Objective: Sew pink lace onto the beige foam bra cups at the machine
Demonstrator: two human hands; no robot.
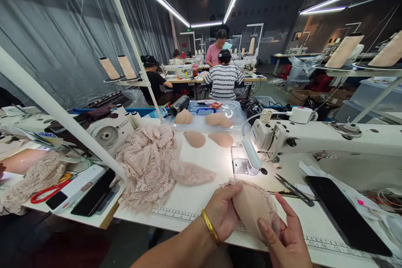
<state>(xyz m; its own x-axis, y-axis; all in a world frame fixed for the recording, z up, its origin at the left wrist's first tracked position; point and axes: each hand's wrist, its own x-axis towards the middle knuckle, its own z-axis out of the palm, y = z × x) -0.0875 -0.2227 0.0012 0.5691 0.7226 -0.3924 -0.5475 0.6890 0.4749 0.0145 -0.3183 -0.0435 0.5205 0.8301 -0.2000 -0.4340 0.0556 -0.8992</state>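
Observation:
Between my hands, just in front of the sewing machine's needle plate, is a beige bra cup (251,209) with lace along its edge. My left hand (224,209), with a gold bangle at the wrist, grips its upper left side, thumb on top. On the lower right side my right hand (282,234) pinches the cup, thumb on its face and index finger raised. The sewing machine (266,138) stands beyond with its lamp lit. Two loose cup pads, a left one (194,139) and a right one (221,139), lie on the white table (188,201).
Beige lace fabric (147,163) is heaped at the left, one lace piece (193,173) beside it. Thread snips (295,190) and a black phone (345,213) lie at the right. Stacked pads (219,120) sit on a clear plastic box (234,111). Several people work farther back.

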